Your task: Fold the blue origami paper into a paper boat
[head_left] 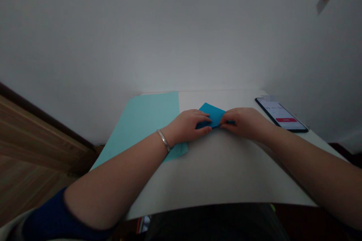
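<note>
A small folded piece of bright blue paper lies on the white table, between my two hands. My left hand, with a silver bracelet at the wrist, presses on the paper's left part with its fingers curled and pinched at the lower edge. My right hand pinches the paper's right corner with closed fingers. Part of the folded paper is hidden under both hands.
A large pale turquoise sheet lies on the table's left side, partly under my left wrist. A phone with a lit screen rests at the table's far right. A plain grey wall stands behind; wooden floor shows at left.
</note>
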Demonstrator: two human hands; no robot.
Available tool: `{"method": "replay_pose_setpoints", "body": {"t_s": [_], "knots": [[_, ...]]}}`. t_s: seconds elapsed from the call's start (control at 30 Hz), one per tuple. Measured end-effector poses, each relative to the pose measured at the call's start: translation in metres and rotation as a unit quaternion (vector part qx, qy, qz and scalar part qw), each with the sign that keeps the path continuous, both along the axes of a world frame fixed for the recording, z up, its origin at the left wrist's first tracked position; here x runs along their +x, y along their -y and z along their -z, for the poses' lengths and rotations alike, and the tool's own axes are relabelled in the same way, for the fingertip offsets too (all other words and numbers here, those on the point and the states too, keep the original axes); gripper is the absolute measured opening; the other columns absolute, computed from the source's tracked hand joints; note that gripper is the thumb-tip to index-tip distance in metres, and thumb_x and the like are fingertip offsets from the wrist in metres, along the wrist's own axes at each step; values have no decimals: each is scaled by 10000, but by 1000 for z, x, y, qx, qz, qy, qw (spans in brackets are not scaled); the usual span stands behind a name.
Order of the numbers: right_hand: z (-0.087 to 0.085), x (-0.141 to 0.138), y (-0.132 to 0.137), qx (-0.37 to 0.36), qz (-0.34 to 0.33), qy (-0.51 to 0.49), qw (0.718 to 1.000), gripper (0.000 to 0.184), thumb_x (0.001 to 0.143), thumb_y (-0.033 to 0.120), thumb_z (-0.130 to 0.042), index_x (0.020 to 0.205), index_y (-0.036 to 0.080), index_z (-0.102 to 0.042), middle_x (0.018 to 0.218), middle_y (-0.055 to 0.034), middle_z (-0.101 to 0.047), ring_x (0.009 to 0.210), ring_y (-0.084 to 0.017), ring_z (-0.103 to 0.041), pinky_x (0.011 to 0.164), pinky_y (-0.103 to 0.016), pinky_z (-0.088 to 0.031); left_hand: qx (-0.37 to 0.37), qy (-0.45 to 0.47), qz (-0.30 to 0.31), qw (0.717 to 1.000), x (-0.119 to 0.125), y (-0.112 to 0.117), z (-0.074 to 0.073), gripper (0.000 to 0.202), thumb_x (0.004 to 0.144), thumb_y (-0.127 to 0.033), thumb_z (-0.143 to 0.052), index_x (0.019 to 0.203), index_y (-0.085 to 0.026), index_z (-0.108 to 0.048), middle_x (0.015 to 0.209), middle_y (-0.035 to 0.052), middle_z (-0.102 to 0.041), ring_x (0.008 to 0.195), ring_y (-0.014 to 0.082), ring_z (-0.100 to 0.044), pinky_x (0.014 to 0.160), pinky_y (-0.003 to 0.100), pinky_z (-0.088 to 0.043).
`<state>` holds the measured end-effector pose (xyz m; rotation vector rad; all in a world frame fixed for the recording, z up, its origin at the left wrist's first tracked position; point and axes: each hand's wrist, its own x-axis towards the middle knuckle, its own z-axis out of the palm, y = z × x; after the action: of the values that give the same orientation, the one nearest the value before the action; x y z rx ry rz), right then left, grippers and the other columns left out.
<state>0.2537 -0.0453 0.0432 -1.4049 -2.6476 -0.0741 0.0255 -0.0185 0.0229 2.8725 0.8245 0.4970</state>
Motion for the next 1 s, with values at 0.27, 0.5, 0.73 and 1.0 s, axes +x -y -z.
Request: {"method": "replay_pose_setpoints", "body": {"t_s": [0.27,0.5,0.73,1.0], "knots": [[-2,-1,1,16,59,13,998,163,786,405,-606,773,265,-688,783,0,-708,677,-178,-605,525,-266,-309,53,-54,-23,997,3,6,-7,291,929,-336,-449,1056,-199,-672,1070,62,-700,976,200,-649,860,340,-498],[-2,-2,1,22,18,13,1000,246,839,462,-549,911,274,-691,857,-15,-721,754,-204,-637,573,-284,-371,126,-139,-40,981,8,14,-13,235,851,-265,-500,978,-165,-672,963,84,-702,873,235,-655,760,360,-510],[3,-8,5,62,-52,27,996,299,877,357,-501,1112,251,-651,1123,-52,-684,968,-229,-626,733,-327,-472,120,-111,-17,986,8,12,-6,271,894,-237,-466,1091,-164,-638,1106,79,-667,1019,218,-611,883,356,-496],[2,-7,4,41,-58,29,997,279,863,317,-507,1076,268,-680,1146,-33,-675,996,-239,-614,782,-359,-490,111,-104,-85,985,9,11,-7,251,890,-257,-481,1002,-171,-688,972,92,-652,901,230,-590,787,365,-510]]}}
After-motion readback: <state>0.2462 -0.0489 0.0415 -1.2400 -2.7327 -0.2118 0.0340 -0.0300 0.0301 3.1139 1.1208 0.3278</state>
